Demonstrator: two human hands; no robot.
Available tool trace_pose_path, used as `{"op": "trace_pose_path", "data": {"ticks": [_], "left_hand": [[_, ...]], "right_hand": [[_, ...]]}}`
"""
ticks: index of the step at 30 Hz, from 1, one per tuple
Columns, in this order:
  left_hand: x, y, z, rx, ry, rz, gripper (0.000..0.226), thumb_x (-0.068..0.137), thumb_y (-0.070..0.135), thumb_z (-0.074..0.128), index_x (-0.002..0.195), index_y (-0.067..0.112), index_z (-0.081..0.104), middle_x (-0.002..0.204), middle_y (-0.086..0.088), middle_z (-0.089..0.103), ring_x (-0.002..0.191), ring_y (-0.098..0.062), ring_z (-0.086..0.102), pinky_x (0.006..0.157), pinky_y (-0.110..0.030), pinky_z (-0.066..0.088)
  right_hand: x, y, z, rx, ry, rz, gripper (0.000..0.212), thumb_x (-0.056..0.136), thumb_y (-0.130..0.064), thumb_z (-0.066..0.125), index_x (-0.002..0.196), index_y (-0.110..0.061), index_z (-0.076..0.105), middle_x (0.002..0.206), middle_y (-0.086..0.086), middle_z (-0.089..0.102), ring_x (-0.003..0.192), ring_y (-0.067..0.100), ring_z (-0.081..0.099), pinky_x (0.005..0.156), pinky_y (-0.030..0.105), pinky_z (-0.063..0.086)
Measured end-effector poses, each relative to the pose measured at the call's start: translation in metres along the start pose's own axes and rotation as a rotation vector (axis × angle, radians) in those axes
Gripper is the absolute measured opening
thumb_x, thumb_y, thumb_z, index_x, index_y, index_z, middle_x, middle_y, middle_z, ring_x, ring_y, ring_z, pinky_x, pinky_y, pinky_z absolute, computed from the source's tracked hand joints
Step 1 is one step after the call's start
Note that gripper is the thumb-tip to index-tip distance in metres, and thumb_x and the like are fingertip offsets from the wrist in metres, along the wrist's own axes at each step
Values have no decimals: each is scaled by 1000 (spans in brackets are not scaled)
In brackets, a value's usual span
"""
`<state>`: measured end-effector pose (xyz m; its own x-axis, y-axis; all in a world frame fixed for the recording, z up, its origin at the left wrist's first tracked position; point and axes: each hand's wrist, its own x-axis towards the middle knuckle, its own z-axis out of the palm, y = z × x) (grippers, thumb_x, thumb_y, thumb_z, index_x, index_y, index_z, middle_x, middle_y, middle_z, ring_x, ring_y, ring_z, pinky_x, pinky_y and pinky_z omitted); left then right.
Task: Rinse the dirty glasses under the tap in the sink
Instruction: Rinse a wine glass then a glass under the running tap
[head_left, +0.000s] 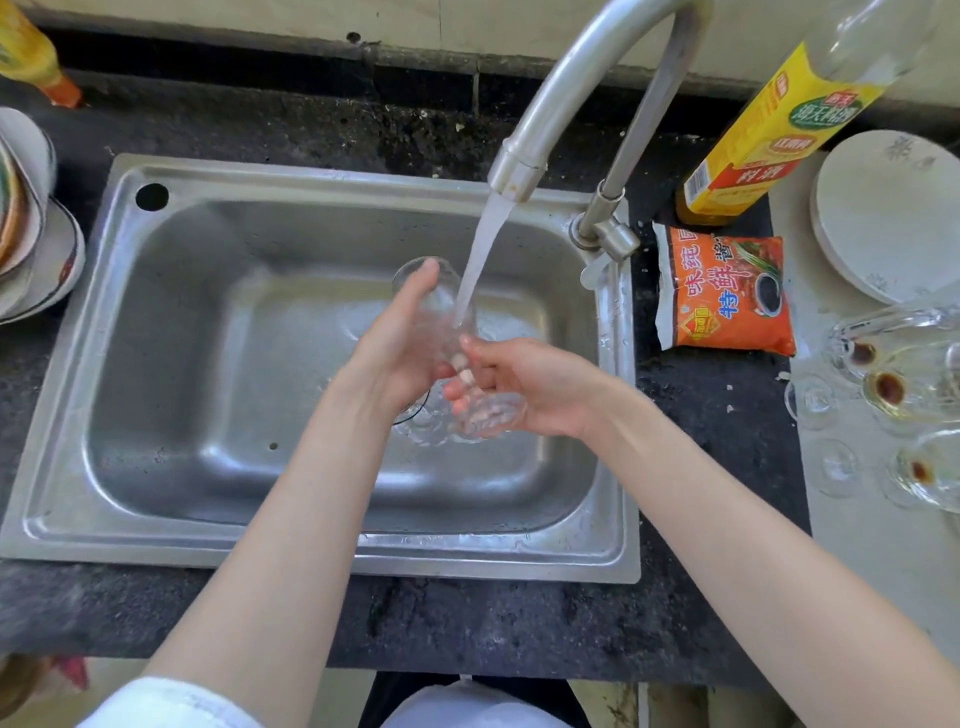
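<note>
Mid-frame, over a steel sink (171, 312): two hands around clear glasses. Left hand (400, 348) wrapped round one glass (441, 306), water stream (480, 254) from the curved tap (566, 88) falling into it. Right hand (540, 384) gripping a second glass (488, 415), lower. At right edge: stained glasses (888, 389), white plate (888, 213), orange sauce packet (727, 296), yellow-labelled bottle (769, 135). At left edge: stacked bowls (31, 228). Dark speckled counter (467, 618) all around.

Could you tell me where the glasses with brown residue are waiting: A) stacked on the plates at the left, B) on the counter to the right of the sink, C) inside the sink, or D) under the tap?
B: the stained glasses stand on the counter right of the sink.
</note>
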<state>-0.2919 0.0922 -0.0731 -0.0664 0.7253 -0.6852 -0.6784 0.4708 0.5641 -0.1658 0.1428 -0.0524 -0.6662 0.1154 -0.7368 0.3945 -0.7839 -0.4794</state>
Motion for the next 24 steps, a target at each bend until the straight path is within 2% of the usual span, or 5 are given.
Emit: {"op": "trace_pose_path", "data": {"ticks": [4, 9, 13, 17, 24], "left_hand": [[3, -2, -11, -485, 254, -181, 61, 83, 57, 55, 88, -3, 54, 74, -11, 54, 45, -18, 45, 41, -19, 33], [6, -11, -18, -938, 341, -202, 63, 79, 47, 67, 105, -7, 48, 95, -23, 63, 101, -23, 63, 94, -27, 47], [3, -17, -23, -966, 382, -202, 66, 77, 47, 69, 111, -4, 45, 100, -22, 63, 97, -24, 66, 72, -36, 57], [7, -14, -27, -1034, 397, -99, 61, 79, 45, 68, 108, -4, 45, 77, -23, 63, 59, -25, 60, 66, -22, 49], [4, -14, -17, -650, 467, 326, 27, 87, 31, 61, 105, 14, 51, 99, -8, 47, 78, -21, 55, 56, -31, 53]], "right_hand": [[-5, -17, 3, 271, -74, 34, 30, 100, -26, 39, 91, -4, 58, 76, 16, 69, 63, 20, 66, 62, 29, 57], [5, -29, 0, 255, -22, -1, 31, 99, -28, 40, 93, -4, 59, 90, 13, 61, 81, 25, 64, 65, 29, 57], [7, -32, 3, 220, -56, -19, 29, 98, -28, 44, 84, -8, 59, 93, 10, 57, 82, 21, 63, 72, 30, 56], [11, -30, 6, 202, 26, -38, 32, 96, -36, 48, 74, -15, 57, 72, 4, 61, 70, 15, 64, 76, 27, 49], [32, -7, 4, 0, 482, -25, 31, 91, -38, 57, 74, -13, 49, 66, 2, 45, 54, 14, 43, 48, 25, 46]]}}
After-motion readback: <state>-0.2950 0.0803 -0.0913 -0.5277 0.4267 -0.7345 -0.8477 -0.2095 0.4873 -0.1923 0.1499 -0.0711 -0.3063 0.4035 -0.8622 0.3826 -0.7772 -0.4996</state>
